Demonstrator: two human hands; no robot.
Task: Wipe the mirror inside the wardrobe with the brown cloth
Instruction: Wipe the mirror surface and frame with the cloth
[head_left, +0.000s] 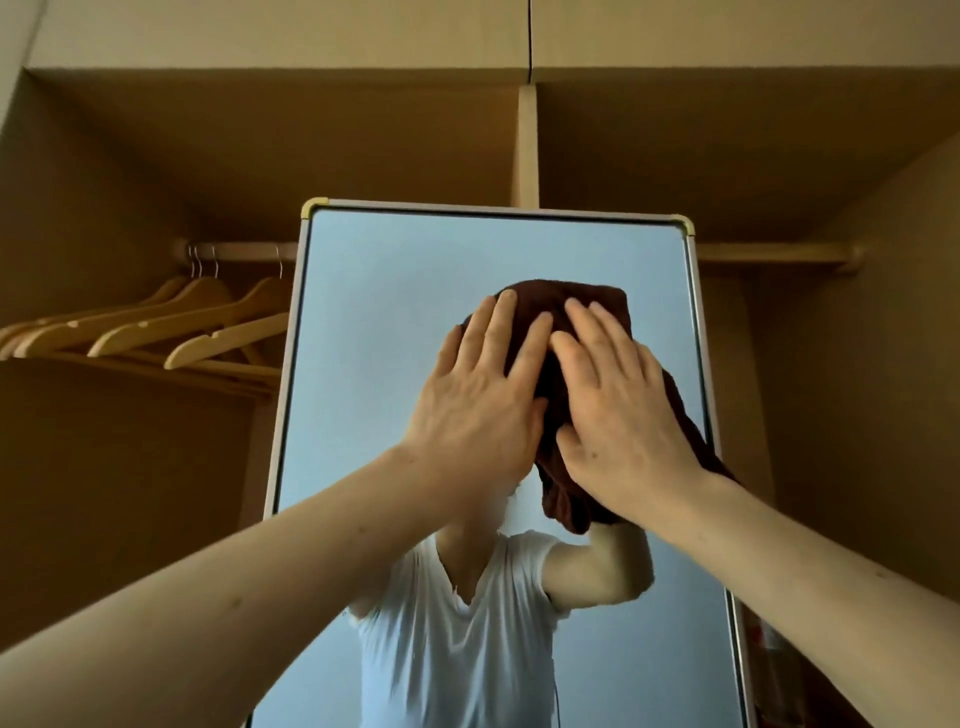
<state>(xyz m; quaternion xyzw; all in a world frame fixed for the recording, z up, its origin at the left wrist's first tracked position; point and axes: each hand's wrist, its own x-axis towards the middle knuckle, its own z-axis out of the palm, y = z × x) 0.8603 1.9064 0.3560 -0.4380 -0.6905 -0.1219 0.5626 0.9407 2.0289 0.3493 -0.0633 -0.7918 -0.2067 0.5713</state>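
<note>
Plainly, left to right:
Hanger rail, left bay: wooden coat hangers (171, 325) hang empty from the rail (239, 251) in the left part of the wardrobe (156, 156); no clothes show there.
Mirror: the tall framed mirror (395, 270) stands upright in the wardrobe, its long axis vertical, its top edge just under the central divider.
Left hand: the left hand (478, 395) lies flat, fingers spread and extended, pressing the left part of the cloth against the glass; it is not curled around anything.
Brown cloth: the brown cloth (558, 299) is bunched on the upper middle of the mirror, under both palms, with a loose fold hanging below the right hand.
Right hand: the right hand (623, 415) is likewise flat and open on the cloth, touching the left hand's fingertips.
Key relation: both hands sit on the cloth equally; bare glass lies above, to the left and well below, less to the right, where the frame is near.
Right bay: only a bare rail shows; nothing hangs on it.
Judgement: wiping looks under way; the lower glass probably remains.
</note>
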